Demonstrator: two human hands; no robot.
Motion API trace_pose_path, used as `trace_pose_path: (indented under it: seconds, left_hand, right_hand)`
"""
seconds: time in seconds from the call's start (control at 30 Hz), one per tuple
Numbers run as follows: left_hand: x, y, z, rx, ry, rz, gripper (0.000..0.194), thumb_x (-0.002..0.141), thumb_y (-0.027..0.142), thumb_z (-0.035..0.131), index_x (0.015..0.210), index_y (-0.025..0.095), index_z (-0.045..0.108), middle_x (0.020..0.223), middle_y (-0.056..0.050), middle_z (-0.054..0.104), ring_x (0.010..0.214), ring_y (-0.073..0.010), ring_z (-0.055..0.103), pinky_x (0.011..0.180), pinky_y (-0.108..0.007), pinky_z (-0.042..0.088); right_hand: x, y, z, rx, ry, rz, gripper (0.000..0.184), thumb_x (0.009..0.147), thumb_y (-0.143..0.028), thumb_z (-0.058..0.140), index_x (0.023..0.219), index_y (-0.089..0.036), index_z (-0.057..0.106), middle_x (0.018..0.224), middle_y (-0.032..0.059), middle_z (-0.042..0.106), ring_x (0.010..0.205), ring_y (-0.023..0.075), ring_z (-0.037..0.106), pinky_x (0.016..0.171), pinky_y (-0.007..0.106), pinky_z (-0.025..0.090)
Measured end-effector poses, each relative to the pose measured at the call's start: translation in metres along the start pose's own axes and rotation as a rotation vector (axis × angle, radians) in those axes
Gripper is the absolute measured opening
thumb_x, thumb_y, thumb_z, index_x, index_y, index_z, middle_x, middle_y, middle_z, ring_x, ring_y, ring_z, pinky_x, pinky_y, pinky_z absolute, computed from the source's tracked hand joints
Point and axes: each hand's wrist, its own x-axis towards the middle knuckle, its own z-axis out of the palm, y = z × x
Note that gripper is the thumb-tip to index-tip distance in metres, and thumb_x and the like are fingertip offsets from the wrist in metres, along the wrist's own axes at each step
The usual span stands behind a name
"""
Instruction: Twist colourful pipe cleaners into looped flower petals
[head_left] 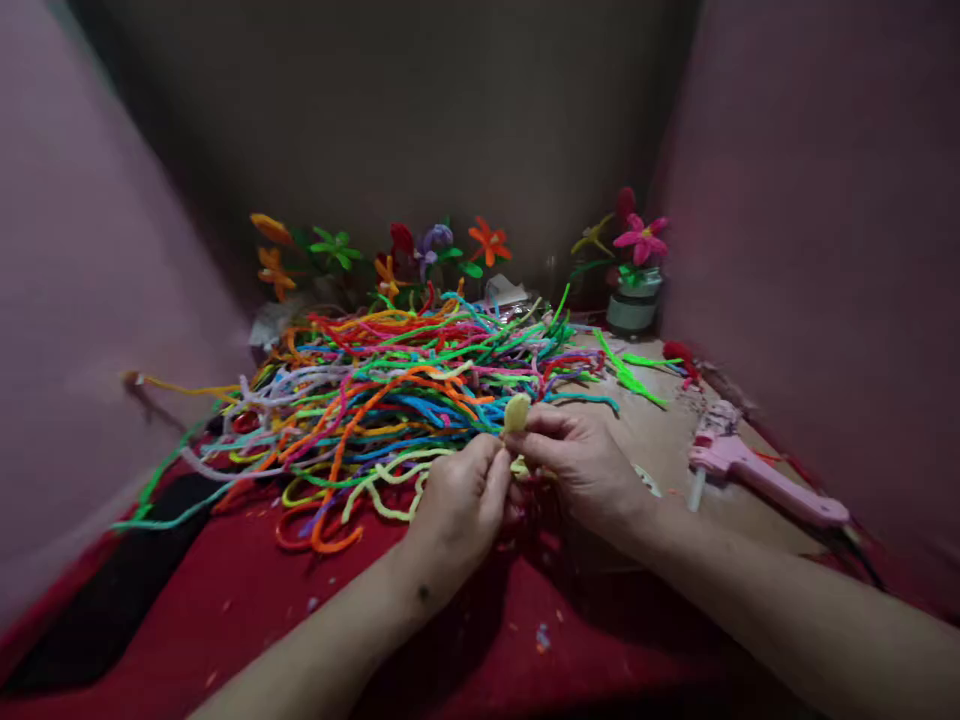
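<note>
Between my two hands, a pale yellow pipe-cleaner petal (517, 412) stands upright. My right hand (581, 460) pinches it at its lower edge with thumb and index finger. My left hand (469, 490) is closed just below, its thumb and fingers pressed together on the lower end of the same piece; part of that grip is hidden. Loose pale yellow pipe cleaners (382, 480) lie right beside my left hand. Beyond both hands spreads a big tangled heap of coloured pipe cleaners (405, 370).
A pink glue gun (772, 480) lies at the right on a brown cardboard sheet (675, 425). Bright green pipe cleaners (630, 375) rest on the sheet. At the back right stands a jar (634, 305) with a pink pipe-cleaner flower (642, 238). Red cloth (247, 610) covers the table.
</note>
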Motion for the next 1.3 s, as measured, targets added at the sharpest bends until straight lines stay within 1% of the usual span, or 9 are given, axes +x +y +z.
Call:
trace_pose_path:
  seconds: [0.13,0.27,0.4,0.5,0.6,0.73,0.83,0.9,1.3]
  left_hand:
    - [-0.007,-0.004,0.004,0.355,0.13,0.159,0.024,0.087,0.018,0.035,0.07,0.016,0.051,0.05,-0.002,0.054,0.044,-0.0143,0.053,0.044,-0.025,0.03]
    - [-0.003,-0.002,-0.005,0.421,-0.007,0.055,0.023,0.085,0.018,0.037,0.071,0.015,0.054,0.056,-0.005,0.058,0.049,-0.0172,0.054,0.045,-0.026,0.028]
    - [0.01,-0.005,-0.027,-0.243,-0.286,-0.117,0.02,0.08,0.031,0.052,0.091,0.016,0.057,0.071,-0.003,0.064,0.062,-0.0158,0.058,0.053,-0.023,0.038]
    - [0.018,-0.009,-0.036,-0.735,-0.202,-0.292,0.029,0.078,0.037,0.056,0.099,0.017,0.056,0.085,-0.003,0.065,0.074,-0.0158,0.059,0.062,-0.023,0.043]
    - [0.018,-0.01,-0.032,-0.917,-0.163,-0.358,0.024,0.075,0.033,0.061,0.092,0.016,0.06,0.082,-0.003,0.064,0.069,-0.014,0.058,0.062,-0.024,0.045]
    - [0.01,-0.007,-0.021,-0.654,0.017,-0.174,0.013,0.077,0.021,0.058,0.066,0.013,0.063,0.065,-0.002,0.059,0.062,-0.0113,0.054,0.062,-0.022,0.042]
    - [0.007,-0.007,-0.017,-0.413,0.161,0.097,0.015,0.078,0.012,0.053,0.068,0.014,0.064,0.064,-0.002,0.058,0.063,-0.0111,0.053,0.062,-0.022,0.041]
    - [0.007,-0.008,-0.017,-0.368,0.179,0.163,0.015,0.079,0.01,0.051,0.072,0.014,0.064,0.065,-0.002,0.058,0.063,-0.011,0.053,0.062,-0.021,0.041]
    - [0.015,-0.006,-0.025,-0.504,0.069,-0.117,0.013,0.077,0.017,0.056,0.068,0.015,0.064,0.066,-0.001,0.059,0.063,-0.0107,0.054,0.061,-0.02,0.041]
  right_hand:
    - [0.002,0.0,0.003,-0.011,0.026,-0.024,0.011,0.069,-0.024,0.065,0.065,-0.014,0.065,0.067,-0.0026,0.055,0.063,0.0086,0.046,0.061,0.022,0.036]
    - [0.003,-0.002,0.003,-0.003,0.051,0.034,0.013,0.068,-0.026,0.066,0.066,-0.014,0.062,0.059,-0.0042,0.052,0.055,0.0067,0.041,0.054,0.021,0.033]
    - [0.004,-0.006,-0.002,-0.038,0.015,0.085,0.017,0.071,-0.028,0.062,0.062,-0.014,0.056,0.054,-0.0047,0.048,0.049,0.0064,0.039,0.048,0.022,0.03]
    - [0.001,-0.01,-0.003,-0.061,-0.057,0.135,0.019,0.07,-0.027,0.061,0.058,-0.014,0.054,0.053,-0.0042,0.048,0.049,0.0064,0.04,0.049,0.022,0.031]
    - [-0.002,-0.01,-0.001,-0.077,-0.114,0.216,0.014,0.068,-0.024,0.06,0.059,-0.014,0.055,0.053,-0.0036,0.05,0.047,0.0062,0.04,0.047,0.022,0.03]
    - [-0.003,-0.008,0.001,-0.101,-0.141,0.26,0.01,0.064,-0.016,0.056,0.054,-0.014,0.055,0.048,-0.0032,0.05,0.044,0.0061,0.04,0.047,0.022,0.031]
    - [0.0,-0.006,0.0,-0.102,-0.166,0.313,0.01,0.059,-0.014,0.054,0.05,-0.014,0.053,0.043,-0.0035,0.048,0.039,0.0055,0.037,0.043,0.021,0.028]
    - [0.003,-0.006,0.0,-0.09,-0.186,0.347,0.01,0.057,-0.015,0.055,0.048,-0.014,0.052,0.04,-0.0039,0.047,0.036,0.0054,0.036,0.04,0.021,0.028]
    - [0.004,0.001,-0.002,0.006,-0.262,0.418,0.008,0.06,-0.016,0.061,0.056,-0.014,0.054,0.044,-0.0021,0.054,0.037,0.0071,0.047,0.039,0.019,0.034]
